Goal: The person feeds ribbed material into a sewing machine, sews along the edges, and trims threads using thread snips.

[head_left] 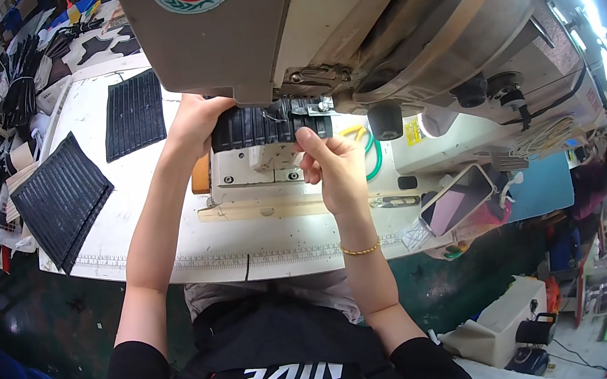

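Left hand (198,123) is curled around the far-left end of the black ribbed piece (268,124), fingers wrapped over its top edge, while the right hand (336,168) comes up from below with thumb and forefinger pinching the piece's right end, right by the needle area. That ribbed piece sits on the arm of the big beige sewing machine (338,15), tucked under the head, so it looks mounted and in the middle of being fed rather than just arriving or coming off. How much of it carries a finished seam I can't tell; the machine head hides the stitch line. Over on the white table (168,244), two more flat black ribbed panels wait: one near the left edge (60,200), one further back (134,113). By my reading, those are untouched, so plenty remains. A phone (456,198) lies at the right.
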### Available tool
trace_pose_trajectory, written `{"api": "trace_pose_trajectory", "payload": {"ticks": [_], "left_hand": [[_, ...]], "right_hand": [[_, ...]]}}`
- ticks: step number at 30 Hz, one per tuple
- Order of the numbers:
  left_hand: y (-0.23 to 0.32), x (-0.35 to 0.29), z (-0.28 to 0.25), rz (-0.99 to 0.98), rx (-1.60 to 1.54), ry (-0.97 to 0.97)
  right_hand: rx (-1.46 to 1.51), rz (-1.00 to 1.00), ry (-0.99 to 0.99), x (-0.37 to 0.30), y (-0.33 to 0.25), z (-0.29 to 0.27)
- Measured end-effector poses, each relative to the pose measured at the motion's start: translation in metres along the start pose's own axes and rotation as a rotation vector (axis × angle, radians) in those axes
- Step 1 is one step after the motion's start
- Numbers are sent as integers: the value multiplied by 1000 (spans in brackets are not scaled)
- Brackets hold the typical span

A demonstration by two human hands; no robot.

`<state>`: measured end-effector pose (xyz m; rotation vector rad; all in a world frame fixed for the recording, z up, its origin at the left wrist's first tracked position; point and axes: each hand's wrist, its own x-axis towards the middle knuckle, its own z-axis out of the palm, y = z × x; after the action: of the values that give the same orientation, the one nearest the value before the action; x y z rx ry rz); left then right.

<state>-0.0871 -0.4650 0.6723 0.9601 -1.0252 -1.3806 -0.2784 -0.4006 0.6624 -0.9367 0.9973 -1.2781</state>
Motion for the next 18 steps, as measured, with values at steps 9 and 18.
{"api": "trace_pose_trajectory", "payload": {"ticks": [9, 18], "left_hand": [[-9, 13, -2, 165, -50, -6], [-96, -161, 14, -224, -123, -198]], "right_hand": [[69, -17, 2, -5, 19, -6], [490, 369, -102, -61, 33, -17]]}}
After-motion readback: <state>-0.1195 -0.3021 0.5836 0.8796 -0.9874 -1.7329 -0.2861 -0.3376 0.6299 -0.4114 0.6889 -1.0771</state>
